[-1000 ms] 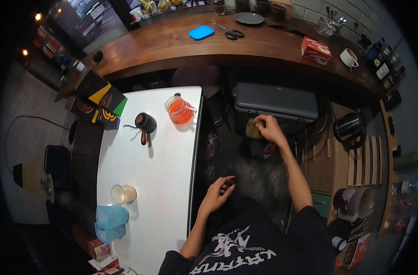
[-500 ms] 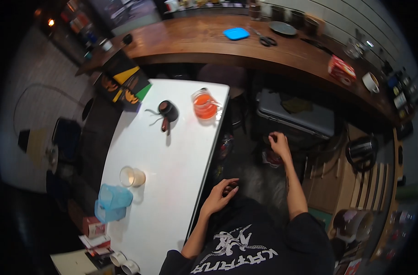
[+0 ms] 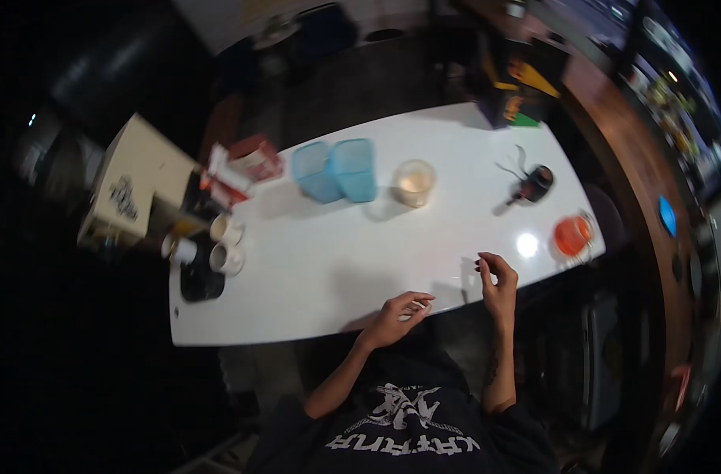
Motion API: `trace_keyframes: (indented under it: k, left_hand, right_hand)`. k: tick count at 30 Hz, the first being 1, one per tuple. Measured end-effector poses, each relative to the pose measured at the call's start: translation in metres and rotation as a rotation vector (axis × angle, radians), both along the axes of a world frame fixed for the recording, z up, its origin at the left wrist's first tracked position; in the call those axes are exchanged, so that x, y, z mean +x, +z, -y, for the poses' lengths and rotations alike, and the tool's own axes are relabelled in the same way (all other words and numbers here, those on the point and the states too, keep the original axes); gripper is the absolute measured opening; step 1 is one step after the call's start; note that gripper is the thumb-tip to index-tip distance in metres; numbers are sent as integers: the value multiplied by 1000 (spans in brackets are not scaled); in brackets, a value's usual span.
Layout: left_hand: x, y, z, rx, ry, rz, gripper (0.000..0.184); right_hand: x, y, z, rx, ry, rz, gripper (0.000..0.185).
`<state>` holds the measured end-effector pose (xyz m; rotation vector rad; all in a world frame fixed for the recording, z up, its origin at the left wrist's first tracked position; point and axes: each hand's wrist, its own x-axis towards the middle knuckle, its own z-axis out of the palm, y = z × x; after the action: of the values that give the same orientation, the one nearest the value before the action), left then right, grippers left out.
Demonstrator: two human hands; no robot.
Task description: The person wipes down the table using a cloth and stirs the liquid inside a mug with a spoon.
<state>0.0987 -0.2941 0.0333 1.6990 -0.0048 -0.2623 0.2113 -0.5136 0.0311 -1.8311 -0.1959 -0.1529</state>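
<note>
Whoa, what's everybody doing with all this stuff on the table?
A person holds their left hand and right hand at the near edge of the white table. Both hands look empty, fingers loosely curled. Toward the right end are a glass pitcher of red liquid and a dark gooseneck kettle. Farther back stand a clear cup and two blue plastic containers; white mugs are at left.

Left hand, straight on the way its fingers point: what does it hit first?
The left hand would probably meet the right hand first, though one view leaves depth unclear, so it might pass above or below.
</note>
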Motion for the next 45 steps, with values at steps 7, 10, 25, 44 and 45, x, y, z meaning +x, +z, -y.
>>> trace_keyframes:
  k: [7,10,25,44,45]
  left_hand:
    - [-63,-2,-72,-125,598,206,22]
    - [-90,-12,-91,-102,813,242,24]
    - [-131,-13,-229,-87,1180,243,54]
    - [-105,-18,-393,575,921,251,107]
    - [-103,-18,-396,574,912,250,107]
  right_hand:
    - [17,-17,-123,-2,521,-199,18]
    - [10,-25,-167,-9,667,-235,21]
    - [-47,-26,-302,-191,1029,-151,22]
    - [-16,-66,-573,10,822,-301,44]
    - [-15,-67,-576,28,842,-332,41]
